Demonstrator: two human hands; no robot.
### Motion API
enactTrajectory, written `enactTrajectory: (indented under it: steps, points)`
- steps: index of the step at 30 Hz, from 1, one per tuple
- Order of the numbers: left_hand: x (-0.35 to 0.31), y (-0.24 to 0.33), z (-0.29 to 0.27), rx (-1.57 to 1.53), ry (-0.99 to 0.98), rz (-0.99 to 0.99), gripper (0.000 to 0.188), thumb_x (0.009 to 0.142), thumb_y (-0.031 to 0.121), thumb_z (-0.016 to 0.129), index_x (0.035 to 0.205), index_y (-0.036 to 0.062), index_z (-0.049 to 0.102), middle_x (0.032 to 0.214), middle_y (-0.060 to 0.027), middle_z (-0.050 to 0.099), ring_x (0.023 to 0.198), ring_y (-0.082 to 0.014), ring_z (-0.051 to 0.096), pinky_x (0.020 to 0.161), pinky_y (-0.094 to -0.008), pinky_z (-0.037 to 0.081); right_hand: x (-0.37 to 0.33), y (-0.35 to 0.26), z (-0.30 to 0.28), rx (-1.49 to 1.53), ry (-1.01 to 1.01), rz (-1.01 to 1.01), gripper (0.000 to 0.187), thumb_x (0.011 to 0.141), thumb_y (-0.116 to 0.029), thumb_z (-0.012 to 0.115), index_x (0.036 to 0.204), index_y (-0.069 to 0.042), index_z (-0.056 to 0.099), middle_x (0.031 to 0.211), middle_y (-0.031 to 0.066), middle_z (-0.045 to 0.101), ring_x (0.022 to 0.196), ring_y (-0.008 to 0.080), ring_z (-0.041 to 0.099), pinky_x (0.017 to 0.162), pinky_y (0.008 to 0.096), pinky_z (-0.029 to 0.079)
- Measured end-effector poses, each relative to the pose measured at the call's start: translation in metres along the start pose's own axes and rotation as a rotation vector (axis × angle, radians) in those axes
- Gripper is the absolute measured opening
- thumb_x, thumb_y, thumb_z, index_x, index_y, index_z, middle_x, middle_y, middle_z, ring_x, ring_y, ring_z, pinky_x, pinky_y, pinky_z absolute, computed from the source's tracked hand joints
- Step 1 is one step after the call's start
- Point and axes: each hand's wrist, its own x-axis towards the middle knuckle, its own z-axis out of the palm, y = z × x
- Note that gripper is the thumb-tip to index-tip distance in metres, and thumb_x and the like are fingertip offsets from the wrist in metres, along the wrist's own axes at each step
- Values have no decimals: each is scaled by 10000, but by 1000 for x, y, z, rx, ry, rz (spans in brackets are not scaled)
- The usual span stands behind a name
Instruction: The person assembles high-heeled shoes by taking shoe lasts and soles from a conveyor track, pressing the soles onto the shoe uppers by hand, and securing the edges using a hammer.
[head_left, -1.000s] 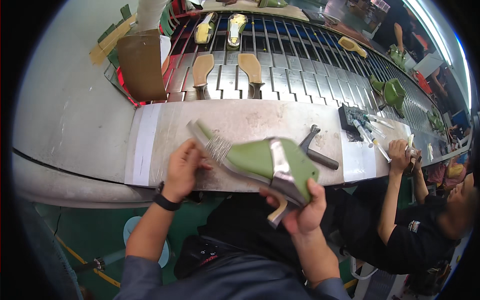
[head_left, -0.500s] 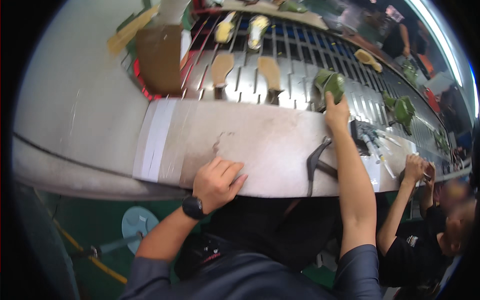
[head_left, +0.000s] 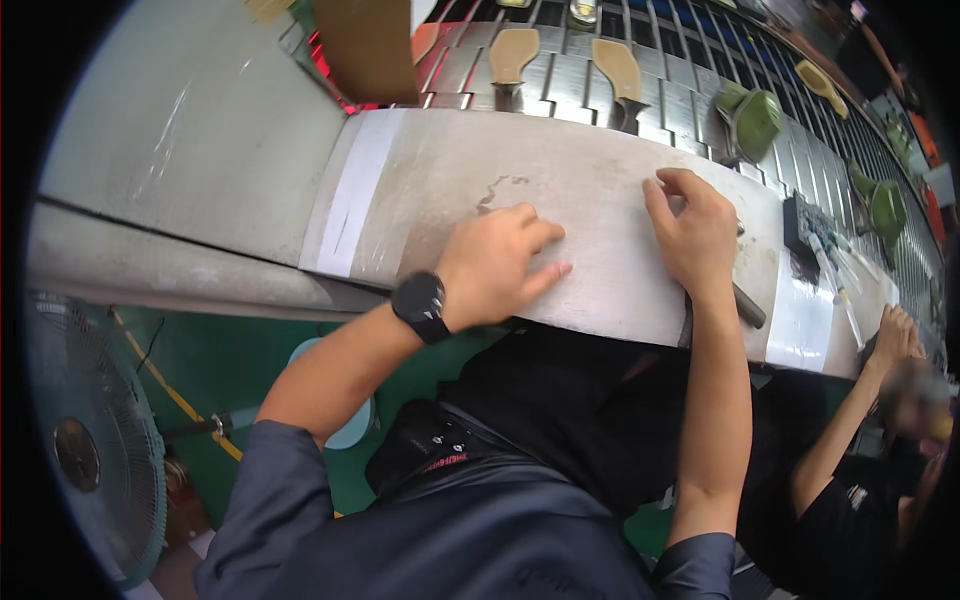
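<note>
My left hand, with a dark watch on its wrist, is over the pale bench top, fingers loosely spread and nothing in them. To the right, my right hand has thumb and forefinger apart, with no object visible between them. Beneath or beside that hand lies a hammer; its handle shows, while much of the head is hidden. A green shoe upper rests on the metal conveyor beyond my right hand. Two tan sole-shaped pieces, one left and one right, lie there too, dark at their near ends.
A dark holder and white pen-like tools stand at the bench's right. Another green upper lies farther along the conveyor. A co-worker's hand is at far right. A brown board and a fan are left.
My right hand has let go of the green upper on the conveyor and come back over the bench by the hammer. My left hand has moved forward and its fingers have spread. The view has shifted.
</note>
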Motion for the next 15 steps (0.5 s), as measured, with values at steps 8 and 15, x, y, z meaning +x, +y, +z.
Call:
enactTrajectory:
  steps: [8,15]
  points:
    - [199,-30,34,225,-6,-257,802,816,571,809,1356,5,633,1027,-230,768,1001,-378,746,867,-440,581,1,6,-2,175,5,108,226,897,-230,753,936,-8,765,821,168,758,733,311,746,714,391,581]
    - [253,-70,57,236,63,-212,375,830,386,735,1026,77,815,875,-191,769,879,-343,755,823,-419,591,43,31,-13,170,-36,257,350,922,-278,742,1140,-5,731,964,205,777,795,311,762,769,382,589]
